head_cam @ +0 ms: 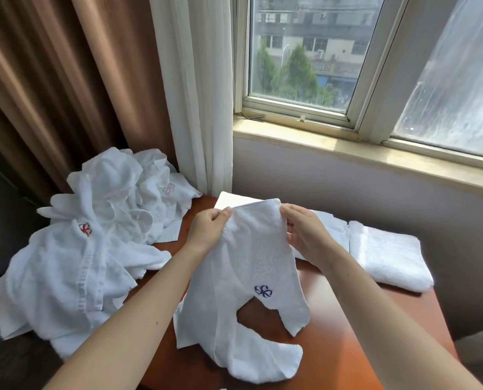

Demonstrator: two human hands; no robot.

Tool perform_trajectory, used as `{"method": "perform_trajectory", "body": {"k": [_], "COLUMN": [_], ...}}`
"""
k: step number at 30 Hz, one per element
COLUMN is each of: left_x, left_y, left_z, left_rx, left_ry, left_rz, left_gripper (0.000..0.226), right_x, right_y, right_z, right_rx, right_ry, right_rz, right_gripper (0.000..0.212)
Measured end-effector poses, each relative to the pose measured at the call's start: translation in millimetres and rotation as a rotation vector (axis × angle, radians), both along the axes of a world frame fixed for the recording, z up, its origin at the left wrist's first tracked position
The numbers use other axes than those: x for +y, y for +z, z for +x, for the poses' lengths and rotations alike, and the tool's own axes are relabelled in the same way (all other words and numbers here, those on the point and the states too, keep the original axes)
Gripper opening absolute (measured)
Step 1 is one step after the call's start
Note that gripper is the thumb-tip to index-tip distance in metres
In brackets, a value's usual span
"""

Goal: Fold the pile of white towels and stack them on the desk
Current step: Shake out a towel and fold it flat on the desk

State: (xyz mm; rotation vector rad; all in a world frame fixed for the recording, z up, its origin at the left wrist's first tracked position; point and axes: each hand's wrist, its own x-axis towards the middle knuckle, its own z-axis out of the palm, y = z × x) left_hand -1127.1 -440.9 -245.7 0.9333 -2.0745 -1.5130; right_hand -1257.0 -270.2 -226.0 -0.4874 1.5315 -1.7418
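I hold a white towel (248,266) with a blue embroidered logo up over the wooden desk (347,342). My left hand (206,229) pinches its top left corner and my right hand (302,232) pinches the top right corner. The towel hangs down, its lower end crumpled on the desk. A pile of unfolded white towels (94,235) with red logos lies on the desk's left side. Folded white towels (386,254) sit at the desk's far right, with another folded one (234,199) behind the held towel.
A white sheer curtain (201,94) and a brown drape (66,80) hang behind the desk. A window sill (347,147) and wall run along the far side. The desk's right edge drops to the floor.
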Motion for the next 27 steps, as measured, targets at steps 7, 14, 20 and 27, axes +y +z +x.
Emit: {"method": "perform_trajectory", "body": {"k": [7,14,20,27], "left_x": [-3,-2,0,7], "left_y": [-4,-2,-6,14], "left_z": [6,10,14,8], "left_rx": [-0.002,-0.008,-0.110,0.074], "left_ry": [-0.001,-0.068,-0.007,-0.136], "left_rz": [-0.029,-0.165,-0.261,-0.019], "left_gripper": [0.049,0.005,0.011,0.014], "right_x": [0,-1,1,3], "right_y": [3,15,17,23], "right_z": [8,4,2,7], "right_rx": [0.139,0.199,0.169,0.253], "right_ry": [-0.036,-0.232,-0.272,-0.066], "right_rz": [0.055,0.042,0.025,-0.021], "right_gripper": [0.019,0.022,0.021,0.024]}}
